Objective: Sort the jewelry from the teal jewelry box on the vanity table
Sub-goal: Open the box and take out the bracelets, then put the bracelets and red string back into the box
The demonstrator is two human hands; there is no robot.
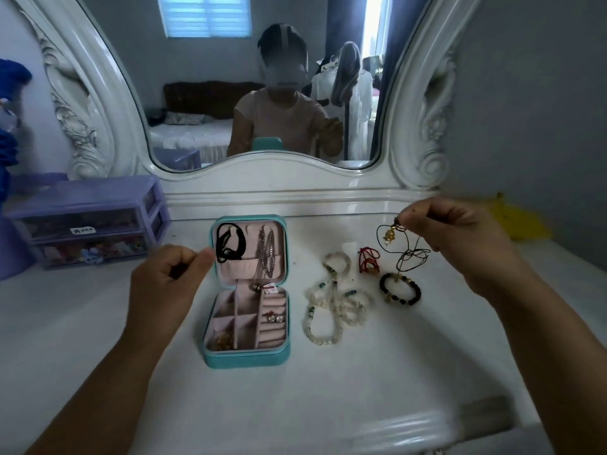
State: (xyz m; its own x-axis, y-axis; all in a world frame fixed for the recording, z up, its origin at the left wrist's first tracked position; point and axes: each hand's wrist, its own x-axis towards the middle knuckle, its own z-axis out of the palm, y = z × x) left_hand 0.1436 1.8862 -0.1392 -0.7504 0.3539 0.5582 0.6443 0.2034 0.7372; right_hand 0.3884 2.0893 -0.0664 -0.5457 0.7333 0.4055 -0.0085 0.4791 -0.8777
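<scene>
The teal jewelry box [247,358] lies open on the white vanity table [361,372], its pink lid upright with black cords and silver chains hanging in it. Stud earrings and small gold pieces sit in its tray. My right hand [460,238] pinches a black cord necklace with a gold pendant [391,236], held above the table at the right. Under it lie a dark bead bracelet [400,288], a red cord piece [368,260] and white bead strands [331,303]. My left hand [167,284] hovers loosely closed just left of the lid, holding nothing visible.
A purple plastic drawer unit [88,221] stands at the back left. A large mirror in a carved white frame [269,178] rises behind the box. Something yellow [515,221] lies at the far right against the wall.
</scene>
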